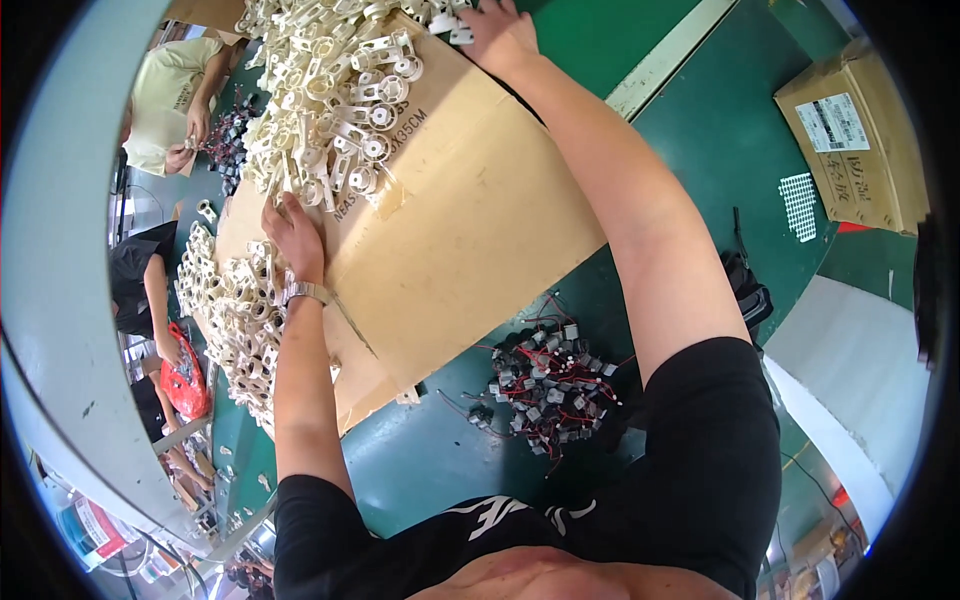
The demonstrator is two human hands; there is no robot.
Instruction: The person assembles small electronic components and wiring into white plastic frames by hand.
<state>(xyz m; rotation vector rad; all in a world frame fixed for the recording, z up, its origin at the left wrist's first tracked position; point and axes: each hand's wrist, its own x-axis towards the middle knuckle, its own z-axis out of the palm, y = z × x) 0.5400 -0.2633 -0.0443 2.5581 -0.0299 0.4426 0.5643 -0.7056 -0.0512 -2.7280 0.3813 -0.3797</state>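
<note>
My left hand (295, 238), with a metal-band watch at the wrist, lies against the lower edge of a big heap of cream plastic parts (320, 110). Its fingers are stretched out and apart, with nothing seen in them. At the top edge of the view my right hand (500, 40) reaches past the corner of a flattened cardboard sheet (480, 190). Its fingers are spread beside a few white plastic pieces (458, 32) at the end of the heap, and the fingertips are partly cut off. The heap rests on the cardboard, and each part has a ring-shaped end.
A second heap of cream parts (245, 330) lies left of my left forearm. Small motors with red and black wires (550, 390) are piled on the green table (400, 490) near me. A carton (860, 140) stands at right. Co-workers sit at left, one by a red bag (185, 375).
</note>
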